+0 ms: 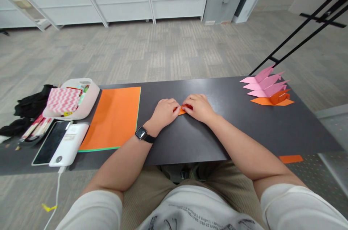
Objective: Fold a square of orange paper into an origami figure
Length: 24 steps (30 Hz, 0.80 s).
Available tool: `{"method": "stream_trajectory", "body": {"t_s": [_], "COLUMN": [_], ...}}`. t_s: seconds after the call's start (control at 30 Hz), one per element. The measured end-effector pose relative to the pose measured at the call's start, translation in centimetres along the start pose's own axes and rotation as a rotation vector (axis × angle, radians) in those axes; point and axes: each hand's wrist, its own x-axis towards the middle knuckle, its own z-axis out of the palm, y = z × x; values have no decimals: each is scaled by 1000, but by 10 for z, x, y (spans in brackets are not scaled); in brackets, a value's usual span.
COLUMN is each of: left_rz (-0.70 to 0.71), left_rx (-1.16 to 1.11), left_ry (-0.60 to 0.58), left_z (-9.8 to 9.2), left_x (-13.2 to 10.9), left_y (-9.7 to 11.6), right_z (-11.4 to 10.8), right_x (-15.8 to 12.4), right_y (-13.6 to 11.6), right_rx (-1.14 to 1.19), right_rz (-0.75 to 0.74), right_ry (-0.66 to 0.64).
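A small folded piece of orange paper (182,111) lies at the middle of the dark table, mostly covered by my fingers. My left hand (165,112), with a watch on its wrist, pinches the paper's left end. At its right end, the fingers of my right hand (198,107) are closed on the same paper. A stack of orange sheets (112,117), with a green edge showing beneath, lies left of my left hand. Several folded paper birds stand in a row at the far right, pink ones (266,84) behind and an orange one (272,99) in front.
On the left of the dark table (212,146) are a white basket (91,96) with a pink zigzag pouch (63,100), a phone (51,143), a white power bank (69,145) with a cable, and black cloth (34,102). An orange scrap (291,159) shows beyond the front right edge.
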Motion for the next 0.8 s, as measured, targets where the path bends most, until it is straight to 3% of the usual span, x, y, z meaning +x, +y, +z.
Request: {"method": "stream_trajectory", "body": {"t_s": [0.37, 0.8], "left_rz": [-96, -85], "left_rx": [5, -79], "left_ry": [2, 206], "left_z": [2, -13], "left_x": [0, -8], "left_y": [-1, 5], "right_z": [8, -20], "right_x": [3, -2], "right_y": [-2, -17], "right_rx": [-31, 35], "right_rz": [10, -59], "right_ry": [15, 200]}}
